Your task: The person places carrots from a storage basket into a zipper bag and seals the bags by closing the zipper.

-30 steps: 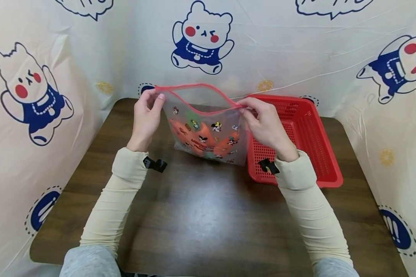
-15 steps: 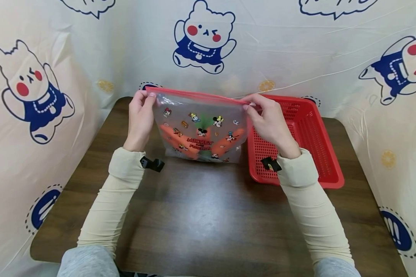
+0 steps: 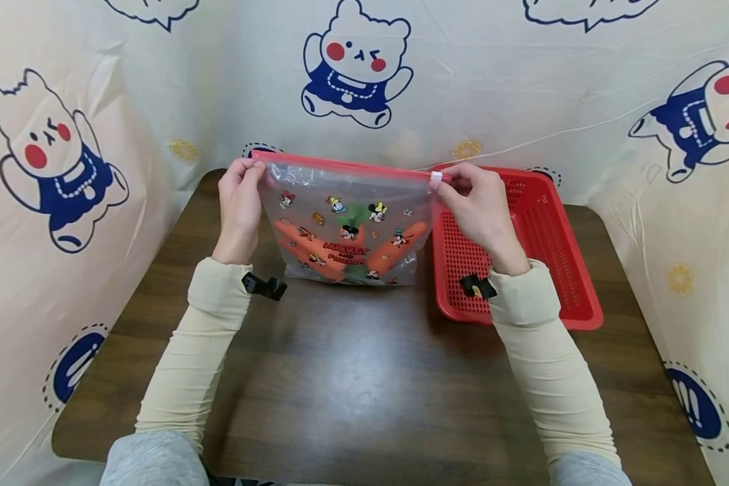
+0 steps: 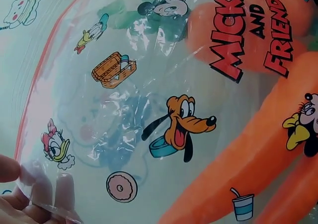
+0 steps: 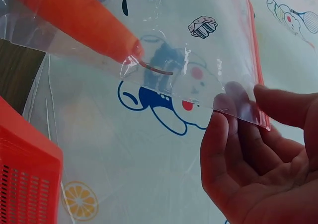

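A clear zipper bag (image 3: 358, 196) with cartoon prints and a red zip strip (image 3: 346, 165) stands upright over the table. Several orange carrots (image 3: 395, 250) with green tops show through its plastic. My left hand (image 3: 239, 209) pinches the bag's upper left corner between thumb and fingers. At the upper right corner, my right hand (image 3: 480, 209) pinches the strip's end beside a small white slider (image 3: 437, 177). The strip runs straight and taut between both hands. In the right wrist view, a carrot's thin root tip (image 5: 156, 69) lies inside the bag near its side edge.
A red plastic basket (image 3: 559, 270) with perforated walls stands right of the bag, partly under my right forearm. The brown wooden table (image 3: 352, 378) extends toward me. A white cloth (image 3: 462, 81) with cartoon bears hangs behind and along both sides.
The bag's mouth, gaping one second ago, has drawn together into a straight line. My left hand has moved left and the right slightly right, stretching the strip and flattening the bag.
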`<control>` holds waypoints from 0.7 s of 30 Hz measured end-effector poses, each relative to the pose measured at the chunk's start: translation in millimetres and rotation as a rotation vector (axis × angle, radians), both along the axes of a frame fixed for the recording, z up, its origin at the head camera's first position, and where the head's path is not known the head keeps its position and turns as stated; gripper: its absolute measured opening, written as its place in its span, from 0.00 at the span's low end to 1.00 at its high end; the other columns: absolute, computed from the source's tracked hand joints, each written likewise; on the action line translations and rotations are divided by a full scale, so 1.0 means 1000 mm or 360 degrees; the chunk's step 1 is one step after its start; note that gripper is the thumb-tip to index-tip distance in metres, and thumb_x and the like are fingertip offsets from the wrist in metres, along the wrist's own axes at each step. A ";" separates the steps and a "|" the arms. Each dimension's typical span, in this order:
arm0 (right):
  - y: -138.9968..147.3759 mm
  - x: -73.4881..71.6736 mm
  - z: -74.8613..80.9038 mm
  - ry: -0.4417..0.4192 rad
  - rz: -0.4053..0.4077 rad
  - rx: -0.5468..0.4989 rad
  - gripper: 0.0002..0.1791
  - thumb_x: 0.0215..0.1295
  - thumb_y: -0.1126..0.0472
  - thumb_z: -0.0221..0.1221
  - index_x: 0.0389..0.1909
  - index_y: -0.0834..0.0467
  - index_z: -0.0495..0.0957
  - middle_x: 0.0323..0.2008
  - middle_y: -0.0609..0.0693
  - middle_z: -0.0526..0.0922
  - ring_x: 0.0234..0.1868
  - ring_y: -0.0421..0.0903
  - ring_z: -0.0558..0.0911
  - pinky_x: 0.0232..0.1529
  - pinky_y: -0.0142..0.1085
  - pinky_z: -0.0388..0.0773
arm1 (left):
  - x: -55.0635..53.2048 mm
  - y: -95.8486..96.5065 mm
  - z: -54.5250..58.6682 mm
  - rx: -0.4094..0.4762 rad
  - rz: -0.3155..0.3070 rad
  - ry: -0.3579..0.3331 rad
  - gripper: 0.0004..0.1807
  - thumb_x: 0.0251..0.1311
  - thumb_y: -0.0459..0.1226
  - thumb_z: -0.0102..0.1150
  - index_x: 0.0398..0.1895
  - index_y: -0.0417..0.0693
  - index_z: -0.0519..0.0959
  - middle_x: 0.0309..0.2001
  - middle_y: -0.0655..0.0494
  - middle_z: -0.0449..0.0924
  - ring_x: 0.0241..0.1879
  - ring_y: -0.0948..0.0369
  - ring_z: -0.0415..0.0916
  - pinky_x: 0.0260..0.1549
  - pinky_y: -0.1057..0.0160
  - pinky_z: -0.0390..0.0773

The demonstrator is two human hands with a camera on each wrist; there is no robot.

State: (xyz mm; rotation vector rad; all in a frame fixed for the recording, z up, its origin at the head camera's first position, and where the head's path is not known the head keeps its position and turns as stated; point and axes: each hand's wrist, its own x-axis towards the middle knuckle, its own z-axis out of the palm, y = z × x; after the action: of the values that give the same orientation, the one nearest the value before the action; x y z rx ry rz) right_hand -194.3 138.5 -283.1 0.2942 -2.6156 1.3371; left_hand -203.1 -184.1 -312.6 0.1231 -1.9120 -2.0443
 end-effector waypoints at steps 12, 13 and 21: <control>0.000 -0.002 -0.001 -0.0042 0.0007 -0.0120 0.15 0.66 0.55 0.60 0.48 0.60 0.81 0.41 0.57 0.86 0.39 0.48 0.85 0.42 0.36 0.83 | 0.000 -0.002 -0.002 -0.0017 0.0046 -0.0031 0.06 0.72 0.39 0.46 0.37 0.51 0.72 0.28 0.60 0.70 0.35 0.63 0.70 0.49 0.63 0.65; 0.000 -0.002 -0.001 -0.0047 0.0004 -0.0136 0.15 0.66 0.55 0.60 0.48 0.60 0.80 0.42 0.57 0.86 0.39 0.49 0.85 0.42 0.36 0.83 | 0.000 -0.002 -0.002 -0.0009 0.0047 -0.0024 0.05 0.72 0.38 0.46 0.38 0.50 0.71 0.28 0.60 0.70 0.33 0.63 0.70 0.48 0.63 0.66; -0.001 -0.003 -0.003 -0.0025 0.0057 -0.0192 0.14 0.68 0.58 0.58 0.49 0.63 0.79 0.43 0.58 0.84 0.41 0.52 0.85 0.41 0.32 0.83 | 0.001 0.000 -0.004 -0.0104 0.0103 0.0035 0.11 0.71 0.38 0.45 0.54 0.50 0.66 0.35 0.59 0.70 0.40 0.64 0.69 0.47 0.66 0.66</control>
State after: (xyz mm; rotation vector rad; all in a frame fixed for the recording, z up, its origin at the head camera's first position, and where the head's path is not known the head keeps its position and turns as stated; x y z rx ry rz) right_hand -197.5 137.1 -286.5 0.3152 -2.5403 1.5074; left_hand -202.1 -183.7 -317.1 0.1441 -1.9339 -1.9317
